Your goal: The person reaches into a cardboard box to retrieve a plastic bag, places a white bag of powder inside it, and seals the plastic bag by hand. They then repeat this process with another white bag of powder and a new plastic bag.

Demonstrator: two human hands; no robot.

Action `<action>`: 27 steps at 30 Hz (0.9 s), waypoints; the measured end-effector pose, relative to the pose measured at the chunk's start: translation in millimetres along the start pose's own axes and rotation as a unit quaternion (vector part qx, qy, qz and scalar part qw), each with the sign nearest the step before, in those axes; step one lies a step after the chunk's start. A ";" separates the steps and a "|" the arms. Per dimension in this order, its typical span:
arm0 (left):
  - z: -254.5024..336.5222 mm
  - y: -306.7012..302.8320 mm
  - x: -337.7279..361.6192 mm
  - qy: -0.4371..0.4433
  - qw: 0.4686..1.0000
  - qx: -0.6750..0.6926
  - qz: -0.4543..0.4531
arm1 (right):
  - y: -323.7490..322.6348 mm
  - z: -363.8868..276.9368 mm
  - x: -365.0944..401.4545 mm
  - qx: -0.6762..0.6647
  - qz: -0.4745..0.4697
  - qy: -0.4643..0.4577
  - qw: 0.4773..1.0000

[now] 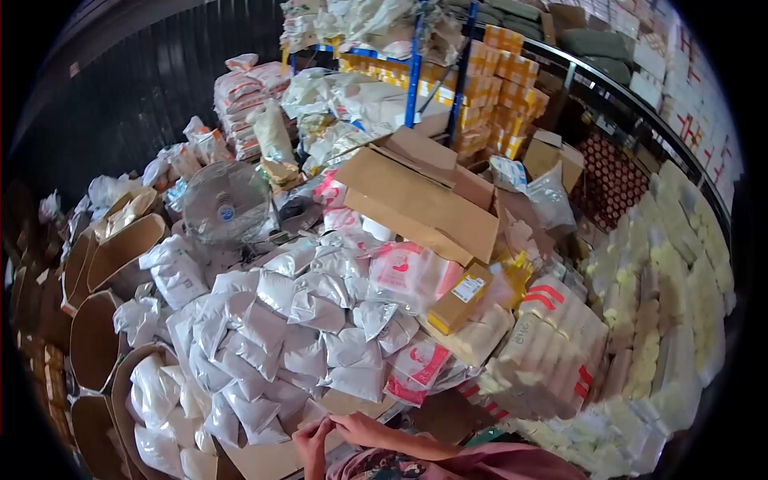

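At the bottom centre, my left hand (313, 442) and my right hand (358, 430) are close together, fingertips pinched and nearly touching. Whatever lies between the fingers is too small to make out; a thin, see-through edge seems to show just above them. Right in front of them is a large heap of filled, sealed white plastic pouches (352, 350). Under the hands, a brown cardboard flap (260, 462) shows. Pink-and-white printed bags (418, 370) rest just beyond, to the right of the pouches.
Cardboard barrels (96, 328) line the left, one holding white pouches. Behind the heap stands a round fan (226, 204). A big open carton (420, 200) and a small brown box (458, 298) lie at centre right. Plastic-wrapped rolls (552, 344) are piled at the right.
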State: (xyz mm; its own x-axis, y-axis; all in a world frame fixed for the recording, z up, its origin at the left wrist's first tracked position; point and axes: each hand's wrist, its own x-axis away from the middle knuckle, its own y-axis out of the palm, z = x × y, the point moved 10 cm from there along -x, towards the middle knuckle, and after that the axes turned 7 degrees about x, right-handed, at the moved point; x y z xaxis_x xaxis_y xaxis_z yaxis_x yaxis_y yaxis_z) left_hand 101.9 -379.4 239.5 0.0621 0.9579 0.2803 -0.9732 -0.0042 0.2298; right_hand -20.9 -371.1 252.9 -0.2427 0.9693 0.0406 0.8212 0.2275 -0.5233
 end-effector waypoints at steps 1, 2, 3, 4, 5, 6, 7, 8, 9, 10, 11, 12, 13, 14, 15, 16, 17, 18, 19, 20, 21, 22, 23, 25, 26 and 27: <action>2.7 4.5 -0.7 0.001 1.000 0.013 0.001 | -1.2 4.9 -1.8 0.005 0.014 -0.003 1.000; 9.5 10.1 -1.0 -0.001 1.000 0.015 0.013 | 2.1 10.8 -3.5 0.007 0.012 -0.007 1.000; 8.5 13.1 -3.2 -0.006 1.000 -0.018 -0.002 | 3.9 18.1 -5.9 0.010 0.013 -0.010 1.000; 3.7 13.3 -6.6 -0.011 0.998 -0.052 -0.022 | 1.2 23.2 -8.0 0.014 0.018 -0.011 1.000; -3.0 16.3 -11.4 -0.014 0.995 -0.087 -0.048 | -8.0 20.5 -8.9 -0.012 0.028 -0.014 0.999; -9.3 16.9 -18.1 0.005 0.995 -0.087 -0.049 | -18.9 14.5 -7.9 -0.038 0.041 -0.015 0.998; -13.5 22.6 -22.3 0.000 0.995 -0.074 -0.063 | -27.9 11.2 -6.1 -0.064 0.056 -0.016 0.996; -14.7 27.4 -24.7 -0.006 0.995 -0.061 -0.075 | -26.7 16.2 -5.6 -0.040 0.043 0.008 0.998; -12.9 31.5 -25.4 -0.014 0.995 -0.049 -0.083 | -33.1 14.6 -3.9 -0.044 0.055 0.007 0.998; -4.4 40.9 -24.6 -0.005 0.995 -0.055 -0.088 | -41.3 12.8 -2.6 -0.048 0.065 0.005 0.997; -2.4 45.7 -26.0 -0.011 0.992 -0.082 -0.092 | -46.3 12.1 -1.4 -0.052 0.074 0.001 0.996; -1.3 48.2 -26.6 -0.015 0.990 -0.108 -0.092 | -46.7 17.3 -0.5 -0.043 0.083 -0.007 0.996; -0.9 50.4 -28.1 -0.018 0.987 -0.133 -0.090 | -47.3 23.6 0.2 -0.047 0.091 0.004 0.995; -0.3 55.2 -30.7 -0.020 0.985 -0.142 -0.096 | -49.0 27.6 0.7 -0.051 0.098 0.013 0.994; -0.7 58.8 -32.7 -0.024 0.983 -0.150 -0.104 | -51.3 30.3 1.7 -0.053 0.103 0.021 0.993; -1.0 63.5 -34.6 -0.027 0.981 -0.157 -0.113 | -52.0 31.8 3.0 -0.023 0.093 0.032 0.995; -1.3 68.9 -36.7 -0.030 0.978 -0.164 -0.124 | -55.5 31.0 6.0 0.007 0.085 0.046 0.995; -1.8 73.1 -39.4 -0.033 0.977 -0.164 -0.134 | -59.3 30.4 9.0 0.037 0.076 0.059 0.995; -3.5 76.0 -41.9 -0.036 0.975 -0.165 -0.146 | -62.3 31.0 14.3 0.041 0.078 0.067 0.994; -5.6 79.1 -44.3 -0.039 0.972 -0.168 -0.160 | -69.8 32.6 21.4 0.038 0.093 0.072 0.992; -7.6 85.0 -45.4 -0.044 0.968 -0.171 -0.176 | -75.1 34.3 31.0 0.023 0.110 0.076 0.991; -5.4 92.8 -44.8 -0.028 0.970 -0.160 -0.181 | -81.5 36.9 40.3 0.010 0.130 0.081 0.988; -6.1 103.0 -42.9 -0.032 0.969 -0.140 -0.202 | -83.2 40.7 49.2 -0.005 0.144 0.086 0.986; -5.9 121.0 -36.0 -0.047 0.964 -0.099 -0.242 | -93.7 44.8 66.9 -0.018 0.179 0.095 0.979; -6.7 122.5 -37.6 -0.036 0.945 -0.192 -0.261 | -97.7 45.5 75.8 -0.025 0.194 0.098 0.976; -11.6 131.2 -36.1 -0.049 0.946 -0.156 -0.278 | -100.9 46.7 82.6 -0.031 0.209 0.103 0.972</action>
State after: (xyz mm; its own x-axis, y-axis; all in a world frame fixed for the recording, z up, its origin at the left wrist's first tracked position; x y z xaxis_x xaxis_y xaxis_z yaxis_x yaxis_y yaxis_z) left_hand -30.6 -411.2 248.8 0.5898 0.7552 0.2859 -0.8006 0.5932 0.0848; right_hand -148.0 -318.3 269.3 0.2221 0.9750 0.0084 0.8571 -0.1911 -0.4784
